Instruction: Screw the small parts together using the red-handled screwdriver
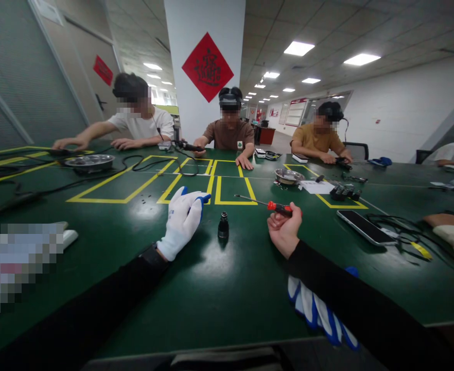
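Observation:
My left hand (184, 219), in a white work glove with blue fingertips, hovers over the green table. Its fingers are loosely bent and apart, with nothing visible in them. My right hand (284, 230) is bare and closed around the red and black handle of a screwdriver (275, 206). The metal shaft points left, level above the table. Between my hands a small black tapered part (223, 226) with a metal tip stands upright, touched by neither. Under my right forearm lies a white and blue glove (319, 309), partly hidden by the sleeve.
Yellow tape rectangles (234, 203) mark the green table (196, 309). A phone (366, 227) and black cables (400, 234) lie right. Metal bowls (289, 176) and several black parts (345, 192) sit farther back. Several people work around the table; a blurred package (18, 268) is at left.

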`<action>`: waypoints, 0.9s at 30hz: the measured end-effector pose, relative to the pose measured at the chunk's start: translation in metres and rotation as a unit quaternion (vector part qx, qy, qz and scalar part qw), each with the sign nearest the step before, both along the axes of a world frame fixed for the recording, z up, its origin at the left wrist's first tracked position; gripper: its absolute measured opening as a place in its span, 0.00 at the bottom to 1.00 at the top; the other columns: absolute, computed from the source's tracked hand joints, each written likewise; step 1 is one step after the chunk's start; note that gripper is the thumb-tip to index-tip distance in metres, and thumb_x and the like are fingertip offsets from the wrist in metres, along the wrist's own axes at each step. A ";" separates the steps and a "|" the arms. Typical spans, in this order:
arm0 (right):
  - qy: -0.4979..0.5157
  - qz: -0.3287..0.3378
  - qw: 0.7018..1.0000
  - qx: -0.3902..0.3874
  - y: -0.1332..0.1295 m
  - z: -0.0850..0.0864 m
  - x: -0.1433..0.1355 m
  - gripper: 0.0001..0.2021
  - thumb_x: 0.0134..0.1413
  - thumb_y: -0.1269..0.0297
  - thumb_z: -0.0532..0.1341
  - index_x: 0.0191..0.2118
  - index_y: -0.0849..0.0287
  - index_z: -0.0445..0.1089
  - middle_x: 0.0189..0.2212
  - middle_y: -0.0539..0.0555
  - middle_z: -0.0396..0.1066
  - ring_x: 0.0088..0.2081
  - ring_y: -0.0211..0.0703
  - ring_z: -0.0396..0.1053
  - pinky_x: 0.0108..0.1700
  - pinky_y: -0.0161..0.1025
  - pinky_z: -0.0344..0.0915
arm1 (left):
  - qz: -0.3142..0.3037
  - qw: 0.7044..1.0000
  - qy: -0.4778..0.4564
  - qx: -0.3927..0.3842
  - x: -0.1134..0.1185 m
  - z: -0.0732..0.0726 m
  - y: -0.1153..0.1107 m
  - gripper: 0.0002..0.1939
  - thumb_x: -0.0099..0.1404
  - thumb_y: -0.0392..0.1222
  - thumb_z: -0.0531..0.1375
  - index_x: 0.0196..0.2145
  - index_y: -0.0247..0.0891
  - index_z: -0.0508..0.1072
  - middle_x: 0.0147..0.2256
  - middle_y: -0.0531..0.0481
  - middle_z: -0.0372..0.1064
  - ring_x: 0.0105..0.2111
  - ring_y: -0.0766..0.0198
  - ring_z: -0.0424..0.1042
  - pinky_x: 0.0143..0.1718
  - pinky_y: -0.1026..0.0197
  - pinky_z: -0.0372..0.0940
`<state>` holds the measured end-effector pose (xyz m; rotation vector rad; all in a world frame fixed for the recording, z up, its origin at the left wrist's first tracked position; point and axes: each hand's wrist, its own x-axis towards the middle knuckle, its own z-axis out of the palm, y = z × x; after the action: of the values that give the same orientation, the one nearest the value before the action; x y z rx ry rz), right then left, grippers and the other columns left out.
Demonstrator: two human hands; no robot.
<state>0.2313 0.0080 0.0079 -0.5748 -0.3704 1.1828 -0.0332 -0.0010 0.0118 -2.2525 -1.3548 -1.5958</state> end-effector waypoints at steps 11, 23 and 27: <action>-0.101 -0.016 0.993 0.057 -0.004 0.000 -0.008 0.15 0.48 0.55 0.57 0.19 0.59 0.63 0.05 0.41 0.50 0.08 0.28 0.43 0.11 0.28 0.39 | -0.151 0.965 0.145 -0.156 0.011 -0.001 -0.006 0.50 0.50 0.55 0.68 0.66 0.41 0.53 0.62 0.44 0.57 0.65 0.44 0.50 0.66 0.43 0.45; -0.156 -0.058 0.982 0.093 -0.007 0.001 -0.014 0.13 0.47 0.57 0.57 0.19 0.59 0.65 0.05 0.41 0.51 0.08 0.29 0.44 0.12 0.29 0.41 | -0.136 0.959 0.157 -0.195 0.022 -0.008 -0.004 0.25 0.58 0.54 0.62 0.51 0.43 0.73 0.50 0.48 0.72 0.56 0.49 0.64 0.62 0.46 0.54; -0.176 -0.064 0.977 0.101 -0.008 0.002 -0.014 0.13 0.48 0.58 0.56 0.20 0.60 0.65 0.05 0.41 0.52 0.09 0.29 0.45 0.13 0.29 0.42 | -0.141 0.959 0.159 -0.185 0.022 -0.006 -0.007 0.25 0.58 0.53 0.63 0.52 0.44 0.72 0.51 0.49 0.72 0.57 0.49 0.63 0.63 0.46 0.52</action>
<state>0.2170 -0.0004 0.0095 -0.6207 -0.7367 0.9052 -0.0115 -0.0080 0.0062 -2.8787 -1.3826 -1.0265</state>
